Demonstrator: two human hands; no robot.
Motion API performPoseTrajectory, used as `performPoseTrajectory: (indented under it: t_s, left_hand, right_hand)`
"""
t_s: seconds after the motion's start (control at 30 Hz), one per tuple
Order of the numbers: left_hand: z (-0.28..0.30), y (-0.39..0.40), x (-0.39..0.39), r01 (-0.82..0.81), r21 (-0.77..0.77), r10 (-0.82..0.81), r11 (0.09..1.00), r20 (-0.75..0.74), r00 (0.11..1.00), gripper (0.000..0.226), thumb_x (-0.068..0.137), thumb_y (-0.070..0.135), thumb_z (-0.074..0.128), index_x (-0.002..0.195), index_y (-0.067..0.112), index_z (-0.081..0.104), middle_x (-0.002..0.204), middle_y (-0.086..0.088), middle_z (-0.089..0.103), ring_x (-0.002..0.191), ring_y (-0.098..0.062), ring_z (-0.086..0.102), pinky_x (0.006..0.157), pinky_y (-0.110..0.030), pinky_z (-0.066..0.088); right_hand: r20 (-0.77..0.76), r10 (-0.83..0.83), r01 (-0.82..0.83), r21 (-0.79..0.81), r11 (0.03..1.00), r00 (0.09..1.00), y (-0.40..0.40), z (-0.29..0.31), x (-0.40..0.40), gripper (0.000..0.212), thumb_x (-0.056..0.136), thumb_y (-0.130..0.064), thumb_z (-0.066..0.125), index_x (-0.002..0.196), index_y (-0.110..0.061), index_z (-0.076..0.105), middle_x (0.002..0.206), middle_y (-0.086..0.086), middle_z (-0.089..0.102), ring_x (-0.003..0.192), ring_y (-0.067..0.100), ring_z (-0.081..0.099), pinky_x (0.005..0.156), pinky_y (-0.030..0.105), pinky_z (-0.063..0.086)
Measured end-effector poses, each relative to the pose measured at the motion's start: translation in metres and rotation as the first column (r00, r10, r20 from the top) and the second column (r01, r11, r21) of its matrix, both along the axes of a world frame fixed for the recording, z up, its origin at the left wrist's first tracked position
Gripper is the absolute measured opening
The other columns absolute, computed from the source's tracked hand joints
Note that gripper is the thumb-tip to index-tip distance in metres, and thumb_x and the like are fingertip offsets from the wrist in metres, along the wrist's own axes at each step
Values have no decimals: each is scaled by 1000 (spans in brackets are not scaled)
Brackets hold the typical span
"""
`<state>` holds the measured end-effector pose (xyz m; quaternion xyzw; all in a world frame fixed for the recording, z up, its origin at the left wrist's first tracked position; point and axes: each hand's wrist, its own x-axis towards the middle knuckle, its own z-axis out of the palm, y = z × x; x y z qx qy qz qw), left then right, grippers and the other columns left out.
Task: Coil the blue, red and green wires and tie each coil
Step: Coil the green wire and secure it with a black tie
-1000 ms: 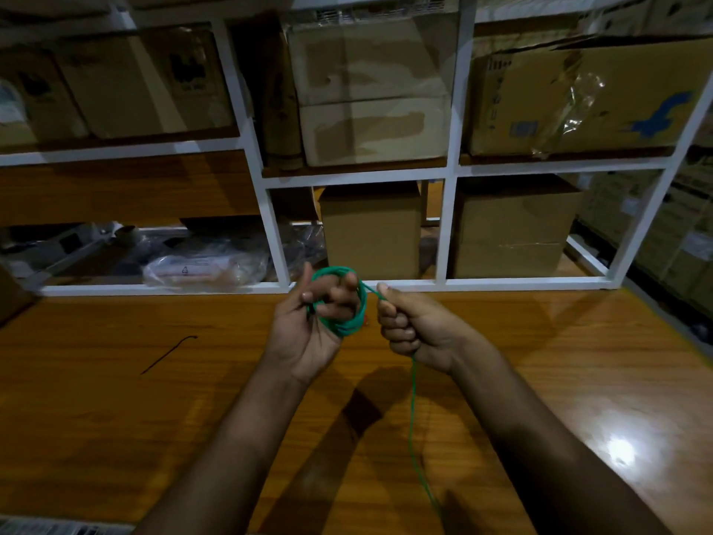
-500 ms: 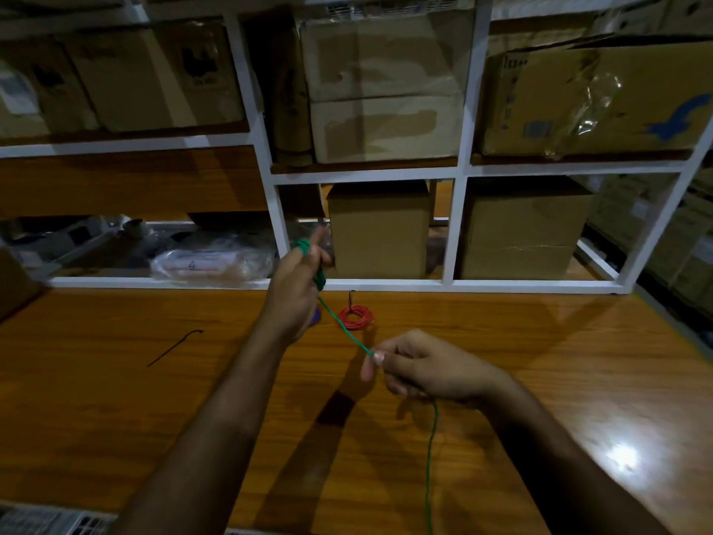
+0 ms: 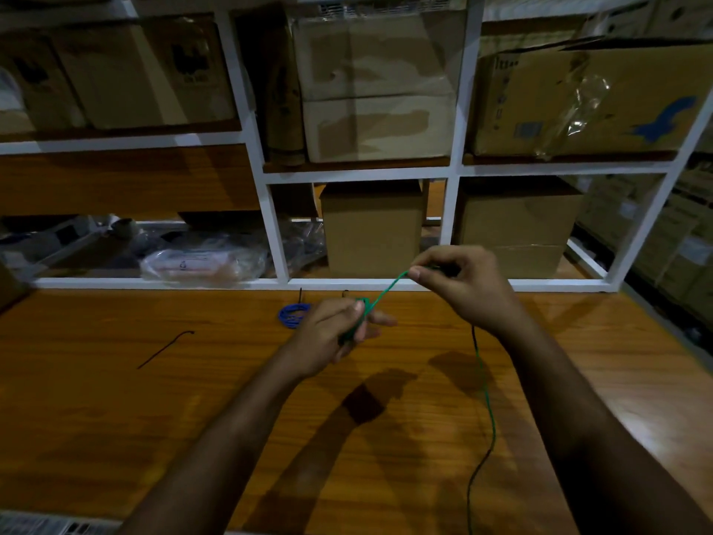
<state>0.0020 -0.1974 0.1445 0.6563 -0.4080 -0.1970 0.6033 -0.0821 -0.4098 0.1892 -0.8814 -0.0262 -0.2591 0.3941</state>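
My left hand (image 3: 335,334) grips a small coil of green wire (image 3: 360,316) above the wooden table (image 3: 154,418). A taut stretch of that green wire runs up and right to my right hand (image 3: 459,283), which pinches it between thumb and fingers. Below the right hand the free length of wire hangs down and trails across the table toward the near edge. A tied blue coil (image 3: 292,315) lies on the table just left of my left hand. The red coil is hidden behind my left hand.
A loose black tie (image 3: 166,348) lies on the table to the left. A white shelf frame (image 3: 277,241) with cardboard boxes (image 3: 372,229) and plastic bags (image 3: 200,262) stands along the table's far edge.
My right hand has risen from low over the table to up and right, pulling the green wire taut. My left hand with the coil has dropped and shifted right, covering the red coil.
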Motion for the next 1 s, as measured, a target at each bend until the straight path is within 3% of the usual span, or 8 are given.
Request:
performPoseTrajectory:
  t_s: [0.07, 0.17, 0.27, 0.5, 0.6, 0.7, 0.8, 1.0]
  left_hand:
    - [12, -2, -9, 279, -187, -324, 942, -287, 901, 38, 104, 20, 19, 79, 5, 44, 85, -19, 72, 52, -15, 60, 105, -49, 44]
    - [23, 1, -13, 424, -586, -716, 690, -467, 519, 37, 104, 24, 2, 96, 9, 35, 114, -34, 63, 82, -28, 64, 120, -51, 17]
    - [27, 8, -2, 185, -615, -588, 767, -556, 588, 36, 106, 27, 28, 92, 3, 50, 141, -44, 35, 141, -46, 30, 120, -52, -1]
    - [31, 6, 28, -254, -579, -206, 775, -611, 764, 35, 94, 27, 43, 70, 10, 62, 143, -32, 45, 136, -44, 41, 109, -54, 39]
    - [23, 2, 31, -358, -430, 151, 829, -445, 883, 29, 101, 17, 38, 77, 9, 52, 143, -16, 50, 139, -27, 41, 114, -43, 34]
    - [11, 4, 33, -474, -124, 484, 872, 71, 872, 29, 105, 18, 36, 84, 17, 55, 142, 8, 50, 123, 13, 40, 98, -29, 41]
    - [-4, 12, 37, -531, 78, 434, 844, 483, 761, 27, 105, 26, 38, 89, 18, 59, 129, 7, 54, 94, 19, 45, 87, -34, 48]
    - [-15, 6, 19, -321, 109, 259, 941, 378, 889, 38, 102, 32, 38, 85, 9, 63, 65, 8, 57, 55, -17, 53, 60, -37, 48]
  right_hand:
    - [-9, 22, -22, 15, 1000, 1000, 1, -9, 8, 12, 93, -31, 63, 94, -26, 73, 85, -13, 68, 86, 5, 63, 74, 32, 54]
    - [-65, 70, -68, 44, 997, 995, 16, -28, 18, 20, 97, -37, 55, 87, -29, 70, 81, -7, 67, 82, 12, 63, 72, 39, 53]
    - [-119, 164, -142, 174, 974, 979, 38, -41, 21, 25, 99, -33, 48, 82, -28, 64, 67, -9, 61, 60, -1, 54, 58, 21, 45]
    - [-418, 343, -324, 118, 939, 842, 65, -66, 13, 30, 106, -25, 40, 92, -15, 64, 58, -4, 48, 46, 2, 41, 51, 25, 35]
    - [-433, 310, -356, -29, 934, 847, 70, -48, 3, 28, 105, -26, 41, 90, -21, 65, 63, -7, 52, 54, 3, 46, 58, 32, 39]
    - [-488, 255, -386, -188, 903, 834, 69, -19, -12, 24, 103, -27, 45, 90, -27, 65, 68, -9, 54, 60, 3, 50, 61, 31, 42]
    - [-479, 112, -296, -327, 897, 870, 58, 8, -27, 19, 101, -31, 47, 92, -32, 64, 73, -11, 55, 66, 2, 53, 60, 20, 40]
    - [-68, -115, 72, -453, 889, 991, 26, 34, -26, 19, 96, -35, 55, 105, -27, 69, 87, -11, 65, 79, 3, 58, 69, 26, 50]
